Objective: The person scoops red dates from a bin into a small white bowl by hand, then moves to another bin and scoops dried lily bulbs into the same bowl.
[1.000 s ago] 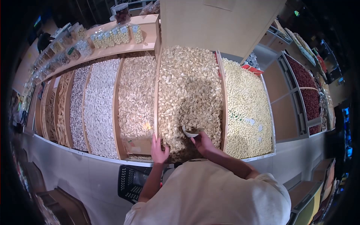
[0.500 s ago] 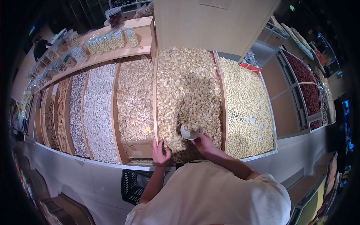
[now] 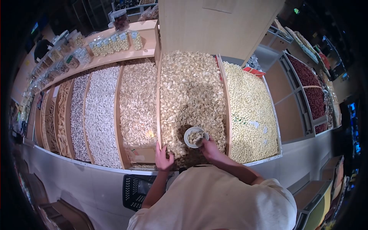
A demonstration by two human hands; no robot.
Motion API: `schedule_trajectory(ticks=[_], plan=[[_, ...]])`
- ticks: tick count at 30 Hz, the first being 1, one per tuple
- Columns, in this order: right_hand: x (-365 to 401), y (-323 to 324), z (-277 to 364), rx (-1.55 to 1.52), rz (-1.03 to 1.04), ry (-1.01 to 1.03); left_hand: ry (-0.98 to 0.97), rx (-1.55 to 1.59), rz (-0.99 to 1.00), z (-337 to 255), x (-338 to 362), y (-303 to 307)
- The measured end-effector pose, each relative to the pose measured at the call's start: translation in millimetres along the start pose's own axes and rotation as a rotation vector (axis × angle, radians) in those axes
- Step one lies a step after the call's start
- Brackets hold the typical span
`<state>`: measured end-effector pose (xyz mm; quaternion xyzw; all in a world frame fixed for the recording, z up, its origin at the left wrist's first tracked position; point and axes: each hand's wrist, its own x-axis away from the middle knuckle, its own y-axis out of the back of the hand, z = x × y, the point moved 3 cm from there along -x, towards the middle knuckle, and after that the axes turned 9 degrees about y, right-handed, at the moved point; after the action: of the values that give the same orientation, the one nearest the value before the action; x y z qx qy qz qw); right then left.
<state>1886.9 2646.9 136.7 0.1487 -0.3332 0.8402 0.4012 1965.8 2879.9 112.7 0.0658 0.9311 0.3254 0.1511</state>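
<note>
In my right hand (image 3: 210, 148) is a small white bowl (image 3: 188, 140), gripped at its right side with the fingers closed on the rim. Pale, flat dried pieces (image 3: 195, 137) partly fill it. The bowl is tipped slightly, its opening facing up, over a wide bin of the same dried pieces (image 3: 188, 84). My left hand (image 3: 164, 159) is open, thumb and fingers apart, at the front end of the wooden divider (image 3: 158, 126) left of that bin. A dark perforated basket (image 3: 131, 191) is below my left forearm.
Round cream-coloured seeds (image 3: 251, 115) fill the bin on the right. To the left, dividers separate white pieces (image 3: 101, 115) from several other dried goods. Packed jars (image 3: 113, 43) line a wooden shelf (image 3: 147, 34) above. A tall wooden panel (image 3: 214, 30) rises behind the middle bin.
The bowl has turned more upright and now shows dried pieces inside. My right hand has shifted slightly with it. My left hand stays at the divider.
</note>
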Motion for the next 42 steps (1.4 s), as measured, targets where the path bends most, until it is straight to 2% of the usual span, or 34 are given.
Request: schedule_trajectory(ticks=[5,7,8,10,13,23,25,31,34,36,38,40,42], plan=[[-6.7,10.2,0.2,0.148,0.035,0.142,-0.002,0.000,0.022,-0.8,-1.1,1.0],[0.5,8.5,9.2,0.351,0.076,0.240,0.000,0.000,0.021,-1.0,-1.3,1.2],[3.9,7.1,10.8,0.352,0.077,0.240,0.003,0.000,0.021,-1.0,-1.1,1.3],[8.8,5.1,15.3,0.442,0.120,0.404,-0.004,-0.002,0.017,-1.0,-1.2,1.2],[14.4,5.0,18.8,0.560,0.168,0.516,0.001,0.000,0.023,-0.9,-1.1,0.9],[22.9,1.6,29.4,0.711,0.197,0.657,0.001,-0.010,0.018,-4.7,-0.9,2.2],[26.6,-0.9,33.7,0.834,0.239,0.806,0.002,-0.008,0.016,-5.1,-0.8,2.1],[29.5,-2.4,48.4,0.946,0.227,0.984,-0.020,-0.023,-0.012,-4.1,-0.9,1.4],[23.6,4.8,63.7,0.972,0.109,0.887,-0.021,-0.021,-0.016,-3.5,-0.5,1.0],[22.4,9.9,75.3,0.978,0.078,0.918,-0.016,-0.009,-0.004,-3.5,-0.1,0.2],[15.8,21.9,80.3,0.766,0.061,0.708,-0.019,-0.020,-0.018,-3.9,0.0,0.0],[7.5,35.3,82.4,0.751,0.043,0.766,-0.031,-0.023,-0.030,-3.1,-0.2,-0.4],[-1.6,52.0,76.0,0.347,-0.062,0.416,-0.043,-0.027,-0.043,-0.2,-0.6,-1.3]])
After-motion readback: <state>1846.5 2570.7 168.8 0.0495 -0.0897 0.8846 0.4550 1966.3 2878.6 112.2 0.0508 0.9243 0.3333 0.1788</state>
